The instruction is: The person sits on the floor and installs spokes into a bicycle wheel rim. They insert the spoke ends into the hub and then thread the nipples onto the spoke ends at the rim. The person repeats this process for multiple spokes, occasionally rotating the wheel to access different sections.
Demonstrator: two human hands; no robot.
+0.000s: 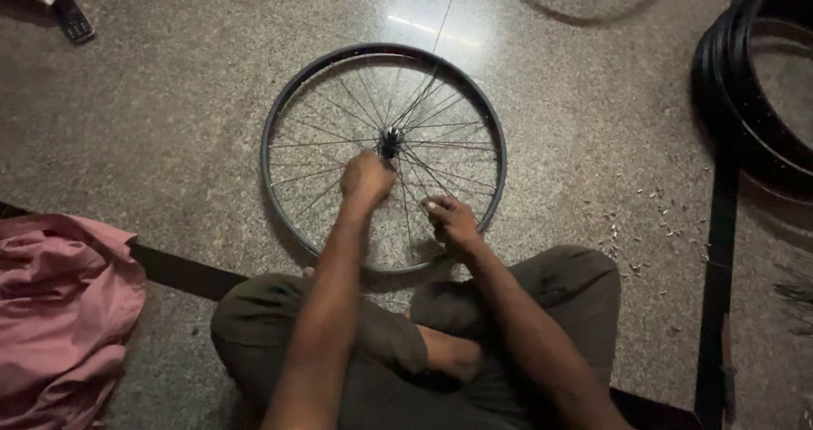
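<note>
Landmark: a bicycle wheel [292, 108] lies flat on a speckled stone floor [169, 99], straight ahead of a person sitting cross-legged; every place below is given from this wheel.
Wheel: dark rim, thin spokes [318, 142] fanning from a small hub [389, 139] at its middle.
Left hand [367, 178]: curled closed over the spokes just on the near side of the hub, almost touching it; what its fingers pinch is hidden.
Right hand [451, 219]: lower and to the right, between hub and near rim, fingertips pinched on a spoke; whether a small part sits in them is too fine to tell.
Key relation: the hub lies just beyond the left hand, up and away from the person; the left hand is clearly nearer to it than the right. The spoke under the right hand runs lengthwise from hub out toward the near rim.
In the way: crossing spokes crowd both hands.
Right of the wheel: scattered small pale bits [660, 218] on the floor, well apart, and stacked black rims [728, 99] further out.
Left of the wheel: a crumpled pink cloth [59, 311], well apart.
Far upper left: a small dark handset [72, 19].
</note>
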